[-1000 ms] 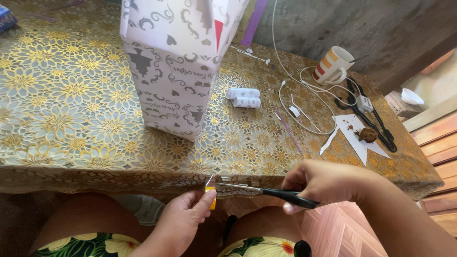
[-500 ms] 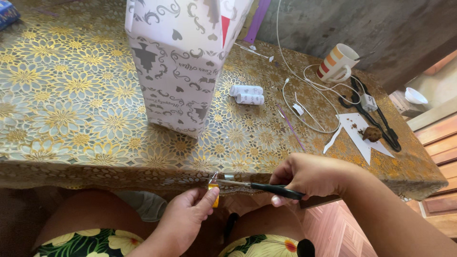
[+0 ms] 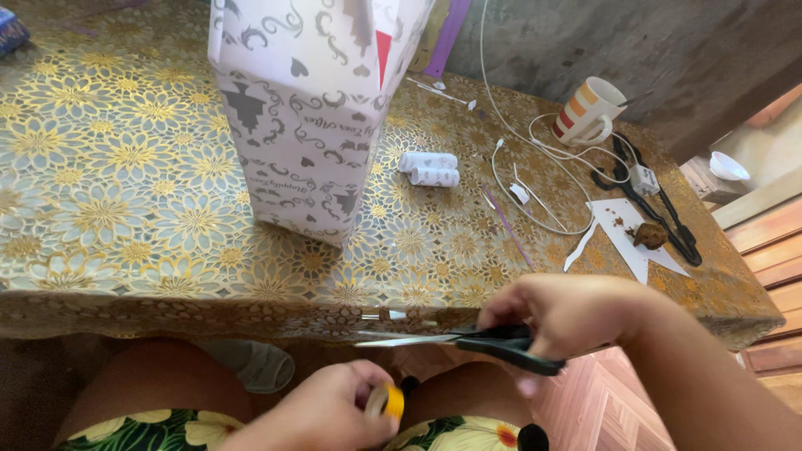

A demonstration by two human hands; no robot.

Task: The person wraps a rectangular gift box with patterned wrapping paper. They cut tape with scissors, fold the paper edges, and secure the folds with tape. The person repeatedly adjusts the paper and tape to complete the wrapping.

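Right hand (image 3: 568, 313) grips black-handled scissors (image 3: 455, 340), fingers wrapped through the handles, blades pointing left and slightly parted, held just off the near table edge. Left hand (image 3: 330, 413) sits lower, near the lap, fingers curled tight around a small yellow tape roll (image 3: 393, 402) — roll mostly hidden in the fist, only the yellow rim shows. A short clear strip (image 3: 399, 315) seems stuck on the near edge of the gold floral tablecloth (image 3: 125, 200); hard to tell exactly.

Patterned white gift bag (image 3: 305, 117) stands upright, far-left of the hands. 2 small white rolls (image 3: 428, 169) lie right of the bag. Striped mug (image 3: 589, 113), white cable (image 3: 535, 167) and black hanger (image 3: 660, 213) sit far right.

Risks — open blades hover close to the left hand's knuckles and the thigh, so a quick swing could nick skin. The tablecloth edge is near the tips and could get snipped. The loose strip may curl onto itself.
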